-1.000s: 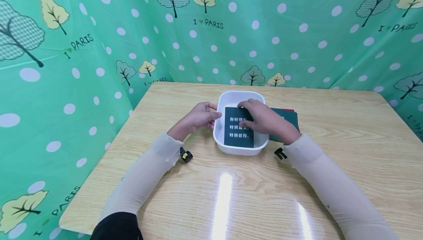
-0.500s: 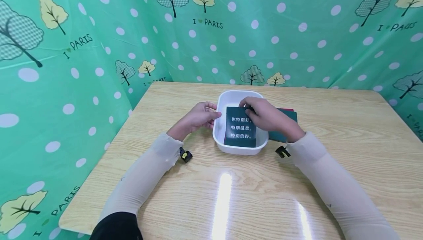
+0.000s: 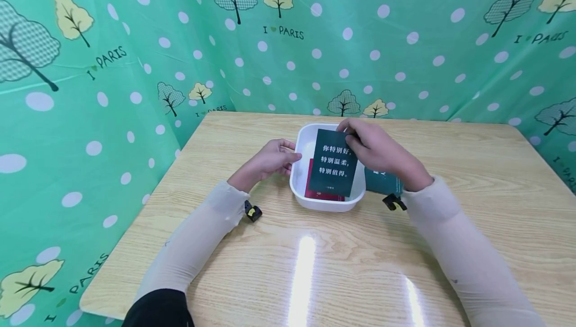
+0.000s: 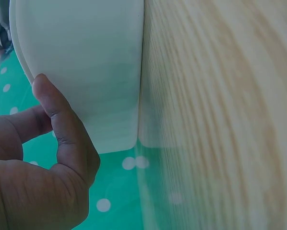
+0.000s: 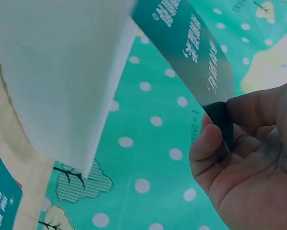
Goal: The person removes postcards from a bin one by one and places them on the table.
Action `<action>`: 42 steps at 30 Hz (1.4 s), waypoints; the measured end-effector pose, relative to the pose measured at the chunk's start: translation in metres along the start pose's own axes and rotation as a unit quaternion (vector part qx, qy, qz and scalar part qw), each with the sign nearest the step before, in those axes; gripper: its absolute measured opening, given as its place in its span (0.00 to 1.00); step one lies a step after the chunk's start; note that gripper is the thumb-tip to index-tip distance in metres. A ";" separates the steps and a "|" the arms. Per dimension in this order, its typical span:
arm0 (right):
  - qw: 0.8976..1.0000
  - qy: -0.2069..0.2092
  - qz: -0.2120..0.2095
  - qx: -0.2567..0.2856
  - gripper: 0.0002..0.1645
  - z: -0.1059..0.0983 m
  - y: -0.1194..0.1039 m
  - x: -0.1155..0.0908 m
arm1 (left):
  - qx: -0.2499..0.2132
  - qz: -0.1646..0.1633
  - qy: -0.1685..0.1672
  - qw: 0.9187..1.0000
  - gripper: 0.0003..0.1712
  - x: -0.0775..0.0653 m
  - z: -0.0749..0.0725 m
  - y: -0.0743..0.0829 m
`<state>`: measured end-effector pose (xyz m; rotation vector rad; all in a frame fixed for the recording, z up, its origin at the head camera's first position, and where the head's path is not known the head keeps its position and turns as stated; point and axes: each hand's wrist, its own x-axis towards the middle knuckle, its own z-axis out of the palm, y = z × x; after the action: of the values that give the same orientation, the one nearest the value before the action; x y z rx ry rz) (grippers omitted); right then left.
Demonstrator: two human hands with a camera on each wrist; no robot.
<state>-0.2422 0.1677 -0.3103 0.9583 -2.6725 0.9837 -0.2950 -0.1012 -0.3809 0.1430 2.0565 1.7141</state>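
A dark green card [image 3: 334, 162] with white printed characters is pinched by its upper right corner in my right hand [image 3: 378, 149]. It hangs tilted over the white plastic tub [image 3: 330, 207], and the right wrist view shows the thumb and fingers bending that corner of the card [image 5: 196, 52]. Beneath it, partly hidden, a red card [image 3: 321, 195] lies in the tub. My left hand [image 3: 270, 157] holds the tub's left rim, its thumb over the edge; in the left wrist view the hand [image 4: 52, 153] is against the tub's outer wall [image 4: 95, 72].
Another green card [image 3: 382, 181] lies on the wooden table [image 3: 288, 267] right of the tub, partly under my right forearm. Black wrist straps [image 3: 253, 211] show at both cuffs. A green dotted curtain [image 3: 288, 67] hangs behind and to the left.
My right hand has taken the green card by its corner and lifted it up and rightward, uncovering the red card below. The left hand and tub have stayed put.
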 end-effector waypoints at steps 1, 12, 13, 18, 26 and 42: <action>1.000 0.003 0.001 0.001 0.11 -0.003 0.000 -0.001 | 0.000 -0.001 0.000 1.000 0.22 0.000 0.000 0.000; 0.994 0.098 -0.039 -0.014 0.12 -0.039 0.006 -0.011 | 0.007 0.003 -0.006 1.000 0.25 0.001 -0.002 -0.001; 0.993 0.111 -0.040 -0.018 0.12 -0.042 0.007 -0.012 | 0.007 0.003 -0.006 1.000 0.24 0.001 -0.002 -0.001; 0.986 0.164 -0.014 -0.033 0.12 -0.058 0.011 -0.017 | 0.003 0.003 -0.004 1.000 0.22 0.000 -0.003 -0.001; 0.973 0.215 0.070 -0.035 0.14 -0.082 0.026 -0.033 | 0.006 0.003 -0.007 1.000 0.24 0.000 -0.001 0.000; 0.962 0.163 0.213 -0.049 0.20 -0.097 0.067 -0.045 | 0.002 0.003 -0.006 1.000 0.22 0.001 -0.001 -0.001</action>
<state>-0.2564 0.2906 -0.2853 0.1727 -2.6517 0.9655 -0.2958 -0.1017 -0.3821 0.1603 2.0528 1.7076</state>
